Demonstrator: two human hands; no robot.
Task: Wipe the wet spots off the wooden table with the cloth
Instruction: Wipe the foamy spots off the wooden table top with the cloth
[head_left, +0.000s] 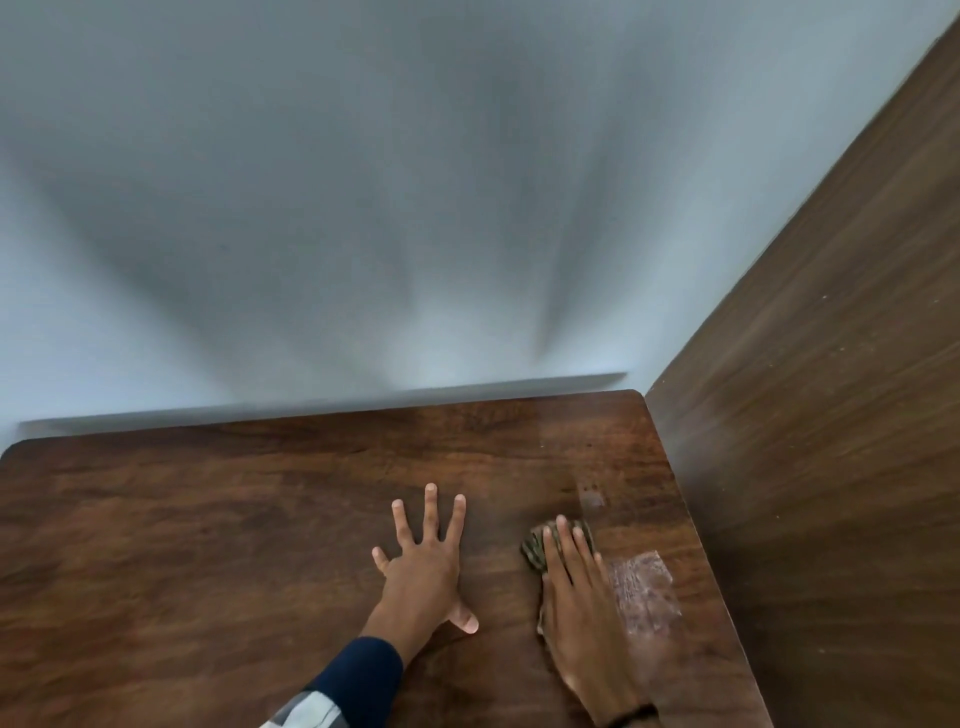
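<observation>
Right hand (582, 597) flat on the cloth (535, 551), fingers together and stretched out, pressing it down on the wooden table (208, 545) near the right edge; the cloth is a dark patterned rag, mostly hidden under the palm, a crumpled bit poking out on the left of the fingers; just right of that hand, a pale wet patch (644, 592) glistens on the wood, touching the hand's outer side; a smaller damp spot (591, 499) sits just beyond the fingertips, farther away; left hand (423, 566) is spread wide, palm down on bare wood, holding nothing, dark blue sleeve (363, 675) at the wrist; grey wall (363, 208) behind, wooden panel (831, 415) at right.
</observation>
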